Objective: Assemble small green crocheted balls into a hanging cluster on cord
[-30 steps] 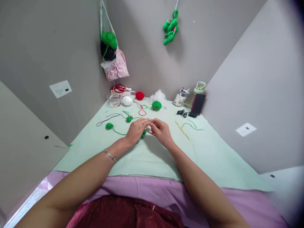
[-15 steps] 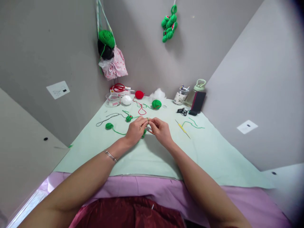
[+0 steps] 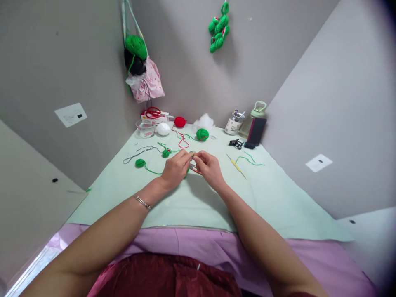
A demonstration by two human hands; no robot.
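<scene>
My left hand [image 3: 176, 168] and my right hand [image 3: 211, 169] almost meet over the middle of the table. Their fingertips pinch a short bit of green yarn [image 3: 192, 154] between them. A small metal tool with an orange-red handle [image 3: 195, 169], which looks like small scissors, lies under the right fingers, tucked against that palm. Part of a green crocheted piece [image 3: 187, 175] shows below the left hand; the rest is hidden. To the left lie a small green yarn ball [image 3: 140, 163] with a trailing strand and a small green-and-red crocheted piece [image 3: 166, 153].
A yellow crochet hook [image 3: 236, 166] and loose green strands lie to the right. Farther back are a black claw clip [image 3: 236, 144], a phone [image 3: 257, 132], a bottle [image 3: 246, 126], a pen cup [image 3: 234, 125], white stuffing [image 3: 204, 123], a red yarn ball [image 3: 180, 121] and red scissors [image 3: 153, 112].
The view has shifted slightly, so everything sits a little more to the left and higher. My hands keep nearly the same pinch on the green yarn; less of the green piece below shows.
</scene>
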